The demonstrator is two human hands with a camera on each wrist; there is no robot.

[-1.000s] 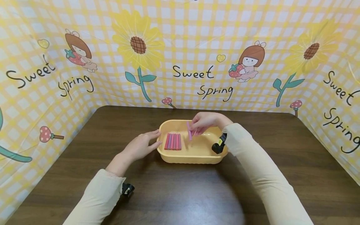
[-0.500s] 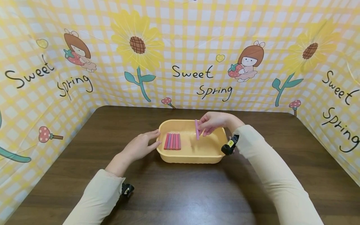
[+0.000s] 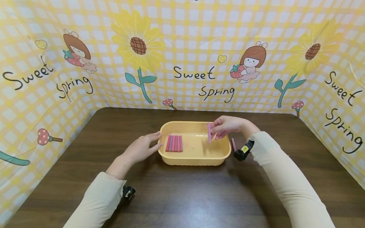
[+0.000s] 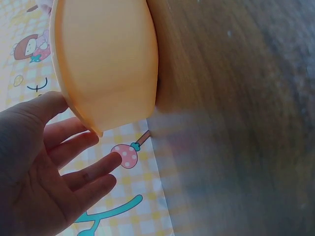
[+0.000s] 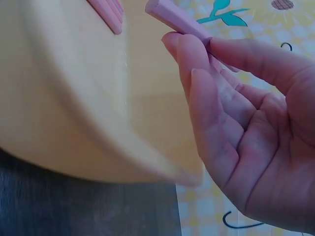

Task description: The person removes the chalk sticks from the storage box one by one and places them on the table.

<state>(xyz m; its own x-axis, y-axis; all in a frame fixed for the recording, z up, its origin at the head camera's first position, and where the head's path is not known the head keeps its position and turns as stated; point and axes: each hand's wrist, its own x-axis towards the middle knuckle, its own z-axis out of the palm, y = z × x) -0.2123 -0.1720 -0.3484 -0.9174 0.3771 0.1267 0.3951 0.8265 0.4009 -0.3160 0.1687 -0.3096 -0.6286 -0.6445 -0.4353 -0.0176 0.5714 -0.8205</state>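
In the head view my left hand (image 3: 142, 148) lies against the left end of the yellow plastic basin (image 3: 194, 161). Its thumb and fingers touch the rim, slightly bent and spread in the left wrist view. Over the basin's right half, my right hand (image 3: 228, 126) pinches a thin lilac stick (image 3: 209, 133) between thumb and fingers. That stick (image 5: 178, 19) is held off the basin's floor, near upright in the head view. Several pink, red and purple sticks (image 3: 174, 143) lie side by side in a row in the basin's left part.
One more pinkish stick (image 3: 233, 145) lies on the dark wooden table (image 3: 182, 193), just right of the basin, close to the right wrist camera (image 3: 243, 152). A yellow checked cloth (image 3: 188, 41) with printed flowers hangs behind and on both sides.
My right hand has moved right over the basin with the lilac stick. The stick on the table has come into sight. My left hand and the row of sticks keep their places.
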